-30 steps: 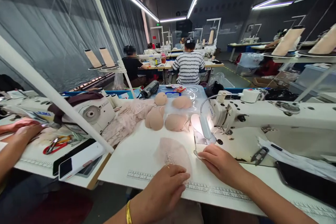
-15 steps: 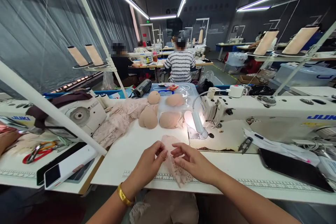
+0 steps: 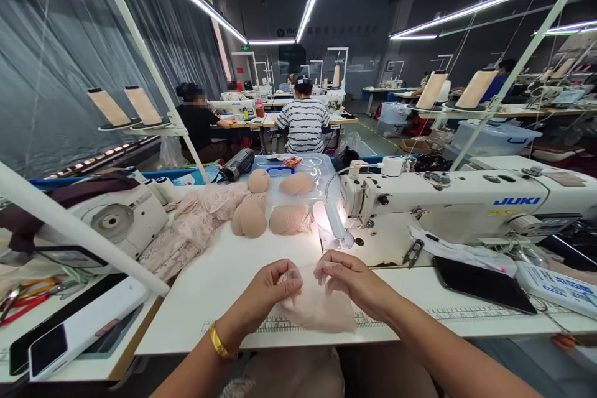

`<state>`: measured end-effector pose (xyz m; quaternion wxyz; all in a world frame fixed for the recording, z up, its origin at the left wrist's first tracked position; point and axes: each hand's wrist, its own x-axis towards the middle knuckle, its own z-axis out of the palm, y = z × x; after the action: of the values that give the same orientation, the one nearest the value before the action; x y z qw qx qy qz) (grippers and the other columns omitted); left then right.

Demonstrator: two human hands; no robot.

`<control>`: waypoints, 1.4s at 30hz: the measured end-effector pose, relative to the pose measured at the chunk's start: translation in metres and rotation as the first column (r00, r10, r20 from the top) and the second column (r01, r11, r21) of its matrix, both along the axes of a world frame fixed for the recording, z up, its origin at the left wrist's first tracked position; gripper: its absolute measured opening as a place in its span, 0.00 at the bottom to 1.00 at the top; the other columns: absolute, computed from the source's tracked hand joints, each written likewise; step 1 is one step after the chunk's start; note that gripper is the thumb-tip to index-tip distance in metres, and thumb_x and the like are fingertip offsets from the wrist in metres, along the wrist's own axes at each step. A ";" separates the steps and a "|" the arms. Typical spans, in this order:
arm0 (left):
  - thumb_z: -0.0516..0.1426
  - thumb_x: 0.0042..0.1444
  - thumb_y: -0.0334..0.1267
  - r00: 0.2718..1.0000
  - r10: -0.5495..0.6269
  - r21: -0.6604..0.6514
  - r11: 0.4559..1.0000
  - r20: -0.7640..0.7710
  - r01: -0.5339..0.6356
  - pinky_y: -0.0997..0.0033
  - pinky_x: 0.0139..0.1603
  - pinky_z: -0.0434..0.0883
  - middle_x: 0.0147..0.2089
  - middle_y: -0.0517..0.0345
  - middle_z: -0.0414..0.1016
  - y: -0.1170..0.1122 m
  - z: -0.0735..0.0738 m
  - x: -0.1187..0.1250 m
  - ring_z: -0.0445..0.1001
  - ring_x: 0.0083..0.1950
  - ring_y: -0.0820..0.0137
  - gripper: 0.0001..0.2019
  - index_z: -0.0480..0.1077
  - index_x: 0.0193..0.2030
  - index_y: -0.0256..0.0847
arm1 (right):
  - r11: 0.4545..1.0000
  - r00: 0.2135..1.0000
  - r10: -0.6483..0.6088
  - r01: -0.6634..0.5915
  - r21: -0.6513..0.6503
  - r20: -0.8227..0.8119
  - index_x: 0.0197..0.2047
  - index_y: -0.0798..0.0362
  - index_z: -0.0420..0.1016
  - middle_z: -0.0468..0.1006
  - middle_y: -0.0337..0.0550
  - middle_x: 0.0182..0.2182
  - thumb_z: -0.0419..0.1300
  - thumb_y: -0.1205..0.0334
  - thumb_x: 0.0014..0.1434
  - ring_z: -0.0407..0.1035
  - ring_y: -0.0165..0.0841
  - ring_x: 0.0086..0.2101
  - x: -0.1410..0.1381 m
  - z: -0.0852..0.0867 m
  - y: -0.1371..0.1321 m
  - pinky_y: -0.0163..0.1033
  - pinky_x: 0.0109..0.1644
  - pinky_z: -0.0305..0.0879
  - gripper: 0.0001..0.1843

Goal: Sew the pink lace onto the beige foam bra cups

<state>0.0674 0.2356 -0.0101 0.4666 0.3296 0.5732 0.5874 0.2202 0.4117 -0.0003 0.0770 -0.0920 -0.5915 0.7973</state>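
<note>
A sheer pale pink piece of fabric (image 3: 319,308) spreads between my two hands over the front of the white table. My left hand (image 3: 270,289) pinches its upper left edge between thumb and fingers. On the other side, my right hand (image 3: 352,277) grips the upper right edge, fingers curled. The fabric's lower part hangs over the printed ruler strip (image 3: 401,317) near the table edge. Beyond the hands lie stacked beige bra cups (image 3: 286,219), a pair of rounded cups (image 3: 249,216) and more cups (image 3: 297,183) farther back.
A sewing machine (image 3: 466,196) with a lit lamp stands to the right. Thread snips (image 3: 413,253) and a black phone (image 3: 482,284) lie before it. Pink lace (image 3: 186,227) is heaped at left, by a slanted white pole (image 3: 84,233). Two people sit ahead.
The fabric has been raised and spread between my hands, its lace part no longer showing. My right hand has closed on its edge. The view has turned to the right.
</note>
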 end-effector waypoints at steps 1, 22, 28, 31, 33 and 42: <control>0.70 0.53 0.55 1.000 0.018 -0.008 1.000 0.008 -0.018 0.77 0.30 0.63 0.27 0.65 0.68 0.000 0.005 0.004 0.66 0.28 0.76 0.22 0.70 0.33 0.39 | 0.999 0.999 -0.041 0.041 -0.006 0.028 0.33 0.53 0.76 0.77 0.39 0.29 0.72 0.48 0.56 0.69 0.31 0.33 0.001 0.001 0.001 0.36 0.38 0.64 0.17; 0.54 0.57 0.24 0.050 0.088 0.055 0.886 -0.995 -0.461 0.46 0.65 0.65 0.59 0.44 0.76 0.026 -0.008 -0.126 0.71 0.63 0.52 0.19 0.73 0.53 0.41 | 0.984 0.994 0.113 -0.111 -0.138 0.007 0.34 0.51 0.72 0.75 0.39 0.31 0.69 0.43 0.62 0.67 0.32 0.33 -0.021 -0.062 0.039 0.40 0.43 0.63 0.21; 0.54 0.64 0.35 0.078 0.264 0.186 0.832 -0.961 -0.522 0.45 0.65 0.63 0.49 0.45 0.80 0.025 0.008 -0.120 0.74 0.58 0.51 0.07 0.73 0.38 0.42 | 0.987 0.996 0.084 -0.082 -0.137 0.009 0.34 0.52 0.73 0.76 0.39 0.31 0.70 0.43 0.60 0.68 0.33 0.34 -0.023 -0.061 0.038 0.40 0.43 0.64 0.21; 0.52 0.67 0.47 0.184 0.385 0.223 0.794 -0.904 -0.566 0.50 0.57 0.72 0.48 0.45 0.80 0.023 0.019 -0.094 0.77 0.54 0.53 0.13 0.71 0.45 0.41 | 0.988 0.998 0.059 -0.060 -0.146 -0.013 0.34 0.52 0.72 0.75 0.38 0.31 0.73 0.44 0.57 0.70 0.32 0.34 -0.023 -0.055 0.039 0.39 0.43 0.64 0.22; 0.52 0.66 0.55 0.424 0.436 0.164 0.825 -0.794 -0.541 0.60 0.45 0.76 0.45 0.50 0.81 0.019 0.026 -0.068 0.81 0.46 0.59 0.20 0.67 0.52 0.41 | 0.986 0.999 0.051 -0.053 -0.155 -0.016 0.36 0.53 0.73 0.75 0.37 0.31 0.74 0.44 0.56 0.71 0.32 0.34 -0.023 -0.051 0.039 0.39 0.42 0.65 0.23; 0.63 0.57 0.59 0.942 0.229 -0.087 0.963 -0.244 -0.257 0.68 0.40 0.71 0.38 0.58 0.76 0.014 0.014 0.018 0.75 0.39 0.66 0.29 0.66 0.57 0.43 | 0.998 0.999 0.033 -0.035 -0.056 -0.041 0.39 0.54 0.73 0.79 0.42 0.31 0.68 0.31 0.56 0.75 0.35 0.35 -0.019 -0.045 0.033 0.40 0.42 0.69 0.32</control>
<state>0.0852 0.2500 0.0034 0.3392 0.2944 0.6934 0.5634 0.2013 0.4447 -0.0454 0.0725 -0.0680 -0.5683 0.8168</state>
